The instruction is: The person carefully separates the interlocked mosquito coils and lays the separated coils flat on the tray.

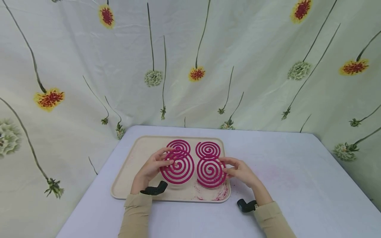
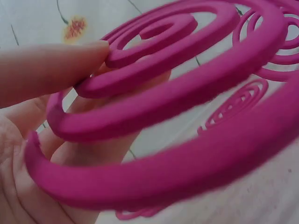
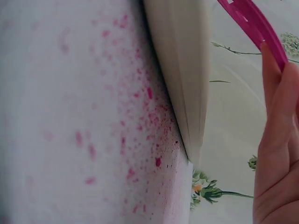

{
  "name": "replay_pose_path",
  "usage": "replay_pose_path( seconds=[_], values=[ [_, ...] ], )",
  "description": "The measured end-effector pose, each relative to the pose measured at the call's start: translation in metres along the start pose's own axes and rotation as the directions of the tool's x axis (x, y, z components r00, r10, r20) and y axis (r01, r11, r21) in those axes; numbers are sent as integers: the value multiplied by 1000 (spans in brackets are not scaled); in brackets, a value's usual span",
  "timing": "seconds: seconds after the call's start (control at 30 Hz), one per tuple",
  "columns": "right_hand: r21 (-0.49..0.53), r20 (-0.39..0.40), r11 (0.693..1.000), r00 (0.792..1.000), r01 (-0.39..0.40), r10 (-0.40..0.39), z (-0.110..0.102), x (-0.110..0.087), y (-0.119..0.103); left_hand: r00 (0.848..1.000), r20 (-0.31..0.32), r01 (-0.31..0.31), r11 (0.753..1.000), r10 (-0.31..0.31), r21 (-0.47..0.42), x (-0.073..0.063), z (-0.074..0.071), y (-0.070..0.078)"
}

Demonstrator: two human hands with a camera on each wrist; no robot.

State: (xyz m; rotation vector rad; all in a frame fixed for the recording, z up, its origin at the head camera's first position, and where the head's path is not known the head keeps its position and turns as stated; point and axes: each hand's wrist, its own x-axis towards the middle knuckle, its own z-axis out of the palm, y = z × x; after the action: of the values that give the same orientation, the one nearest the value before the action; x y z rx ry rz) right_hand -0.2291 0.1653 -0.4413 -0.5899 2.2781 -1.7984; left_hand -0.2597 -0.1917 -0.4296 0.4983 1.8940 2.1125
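In the head view my left hand (image 1: 152, 166) pinches the front left magenta mosquito coil (image 1: 178, 182) by its left side. In the left wrist view the thumb lies on top of this coil (image 2: 163, 114), with other fingers beneath it. My right hand (image 1: 241, 172) pinches the right edge of the front right mosquito coil (image 1: 210, 186) between thumb and fingers. Only a piece of that coil (image 3: 264, 30) shows in the right wrist view, raised above the tray rim. Behind them are a back left coil (image 1: 178, 140) and a back right coil (image 1: 207, 143), partly overlapped by the front ones.
A beige tray (image 1: 134, 165) lies under the coils on a white-covered table (image 1: 282, 172). Magenta crumbs (image 1: 221, 193) are scattered in its front right corner, and specks (image 3: 152, 116) dot the tablecloth beside it. A flower-patterned curtain (image 1: 262, 49) hangs behind.
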Motion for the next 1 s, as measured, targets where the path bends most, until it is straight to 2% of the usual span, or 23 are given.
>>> replay_pose_path(
  seconds=[0.1, 0.3, 0.47, 0.6, 0.77, 0.87, 1.0],
  values=[
    [4, 11, 1000, 1000, -11, 11, 1, 0, 4, 999, -10, 32, 999, -32, -6, 2, -4, -11],
    [-29, -1, 1000, 1000, -7, 7, 2, 1, 7, 998, 14, 65, 998, -65, 18, 4, -8, -26],
    [-104, -16, 995, 1000, 6, -7, 4, 1, 9, 995, -32, 103, 988, -100, 117, 6, -7, -33],
    [-173, -53, 984, 998, -36, 27, 7, 2, 7, 989, -96, 133, 966, -114, 223, 8, -5, -36],
    [-216, -109, 973, 993, -78, 55, 11, 1, 4, 986, -158, 101, 939, -51, 329, 10, -2, -38],
    [-237, -141, 967, 988, -95, 63, 13, 1, 4, 980, -200, 99, 907, -17, 408, 10, 0, -37],
    [-266, -171, 957, 982, -119, 75, 15, 1, 3, 967, -255, 126, 860, 4, 494, 9, 3, -35]
  ],
)
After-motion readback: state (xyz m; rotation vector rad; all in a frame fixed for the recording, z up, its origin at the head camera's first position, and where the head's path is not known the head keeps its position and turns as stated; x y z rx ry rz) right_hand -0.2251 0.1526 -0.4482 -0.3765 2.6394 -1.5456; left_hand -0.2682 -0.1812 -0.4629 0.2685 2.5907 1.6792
